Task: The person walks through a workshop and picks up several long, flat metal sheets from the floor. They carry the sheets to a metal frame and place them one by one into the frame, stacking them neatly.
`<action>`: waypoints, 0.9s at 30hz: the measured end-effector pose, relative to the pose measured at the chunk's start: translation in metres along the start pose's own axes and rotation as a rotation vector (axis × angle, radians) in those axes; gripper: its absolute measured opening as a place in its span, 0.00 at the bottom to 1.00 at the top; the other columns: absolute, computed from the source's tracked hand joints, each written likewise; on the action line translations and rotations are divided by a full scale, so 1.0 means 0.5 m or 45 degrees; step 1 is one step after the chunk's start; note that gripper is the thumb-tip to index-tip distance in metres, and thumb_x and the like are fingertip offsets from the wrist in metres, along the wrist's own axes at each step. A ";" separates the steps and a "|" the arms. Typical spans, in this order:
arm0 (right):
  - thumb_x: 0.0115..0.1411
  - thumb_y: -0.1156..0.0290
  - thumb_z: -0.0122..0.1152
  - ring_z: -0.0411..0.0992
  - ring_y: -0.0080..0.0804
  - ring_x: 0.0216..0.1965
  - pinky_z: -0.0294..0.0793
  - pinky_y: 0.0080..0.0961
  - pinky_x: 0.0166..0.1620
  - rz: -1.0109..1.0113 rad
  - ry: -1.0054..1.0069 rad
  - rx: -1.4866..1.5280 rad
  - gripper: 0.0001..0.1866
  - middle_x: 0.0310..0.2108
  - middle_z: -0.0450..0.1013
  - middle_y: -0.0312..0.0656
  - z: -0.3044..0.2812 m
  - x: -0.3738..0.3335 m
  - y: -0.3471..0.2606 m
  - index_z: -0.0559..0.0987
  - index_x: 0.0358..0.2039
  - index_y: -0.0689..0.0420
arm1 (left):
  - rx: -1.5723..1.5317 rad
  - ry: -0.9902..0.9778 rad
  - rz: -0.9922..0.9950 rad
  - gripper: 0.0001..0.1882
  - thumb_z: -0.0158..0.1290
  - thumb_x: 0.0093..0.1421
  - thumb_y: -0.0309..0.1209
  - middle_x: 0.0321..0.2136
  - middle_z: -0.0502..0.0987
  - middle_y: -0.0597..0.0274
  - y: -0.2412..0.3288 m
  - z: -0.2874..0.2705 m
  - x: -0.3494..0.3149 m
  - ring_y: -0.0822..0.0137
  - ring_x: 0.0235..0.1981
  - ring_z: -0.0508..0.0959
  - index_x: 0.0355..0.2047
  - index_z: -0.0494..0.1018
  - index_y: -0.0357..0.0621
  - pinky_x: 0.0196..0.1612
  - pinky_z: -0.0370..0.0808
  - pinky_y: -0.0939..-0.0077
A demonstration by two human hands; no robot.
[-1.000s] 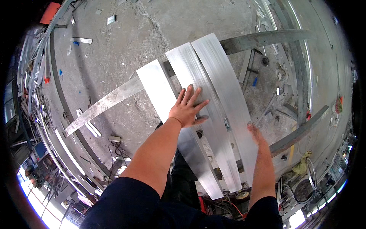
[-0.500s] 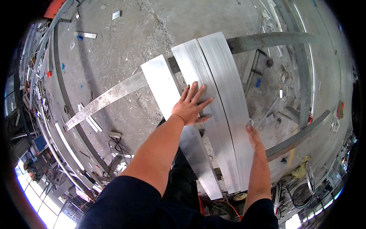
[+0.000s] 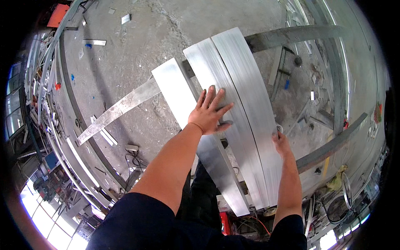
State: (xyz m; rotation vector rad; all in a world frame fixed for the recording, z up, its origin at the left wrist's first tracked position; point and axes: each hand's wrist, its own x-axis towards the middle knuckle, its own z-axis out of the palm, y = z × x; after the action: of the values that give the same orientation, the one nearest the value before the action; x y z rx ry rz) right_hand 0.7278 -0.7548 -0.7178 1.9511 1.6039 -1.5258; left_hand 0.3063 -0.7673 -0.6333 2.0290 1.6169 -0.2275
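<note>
Three long, flat silvery metal bars lie side by side across metal beams. My left hand (image 3: 206, 114) rests flat on the middle bar (image 3: 212, 66), its fingers spread, with the wrist over the left bar (image 3: 173, 85). A gap separates the left bar from the middle one. The middle bar and the right bar (image 3: 243, 71) lie close together, a thin dark seam between them. My right hand (image 3: 283, 143) grips the right bar's outer edge, thumb toward its top; the other fingers are mostly hidden. A small pale round thing (image 3: 279, 128) shows by the thumb; I cannot tell what it is.
A grey cross beam (image 3: 300, 35) supports the bars' far part; another beam (image 3: 331, 143) extends to the right. On the concrete floor (image 3: 137, 41) lie metal offcuts and a clamp-like tool with a blue handle (image 3: 287, 84). Long metal lengths (image 3: 54, 125) are piled at left.
The view has shifted and turned slightly. Both hands keep nearly the same places on the bars, and I see no clear sliding of the bars.
</note>
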 end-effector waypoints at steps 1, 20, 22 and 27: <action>0.60 0.46 0.56 0.66 0.24 0.32 0.68 0.28 0.37 0.035 0.019 -0.009 0.30 0.30 0.72 0.36 0.001 0.001 0.001 0.76 0.46 0.62 | 0.000 -0.003 -0.002 0.39 0.35 0.57 0.69 0.70 0.36 0.58 0.001 0.001 0.001 0.46 0.69 0.31 0.66 0.51 0.73 0.69 0.33 0.51; 0.60 0.50 0.58 0.67 0.28 0.48 0.65 0.29 0.52 -0.088 -0.133 0.325 0.32 0.46 0.74 0.40 -0.015 -0.002 -0.019 0.69 0.58 0.59 | -0.022 0.063 0.010 0.40 0.37 0.55 0.70 0.69 0.36 0.56 0.001 0.015 0.006 0.46 0.69 0.31 0.66 0.53 0.73 0.70 0.33 0.50; 0.58 0.49 0.60 0.67 0.28 0.48 0.64 0.28 0.52 -0.069 -0.205 0.338 0.34 0.46 0.73 0.39 -0.031 -0.016 -0.071 0.69 0.57 0.59 | 0.000 0.067 -0.009 0.40 0.38 0.56 0.70 0.69 0.36 0.56 -0.001 0.012 -0.002 0.46 0.69 0.32 0.65 0.53 0.73 0.70 0.33 0.50; 0.60 0.54 0.54 0.68 0.43 0.56 0.63 0.33 0.57 0.068 -0.152 -0.191 0.32 0.54 0.70 0.54 -0.032 0.001 -0.030 0.65 0.60 0.59 | -0.046 0.032 0.013 0.39 0.37 0.57 0.69 0.69 0.36 0.57 0.005 0.002 0.009 0.47 0.69 0.31 0.66 0.53 0.72 0.69 0.32 0.51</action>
State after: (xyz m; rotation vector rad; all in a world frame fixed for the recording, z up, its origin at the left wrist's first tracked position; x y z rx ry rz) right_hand 0.7249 -0.7377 -0.7044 1.7751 1.5559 -1.4291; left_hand 0.3099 -0.7643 -0.6357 2.0206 1.6137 -0.1682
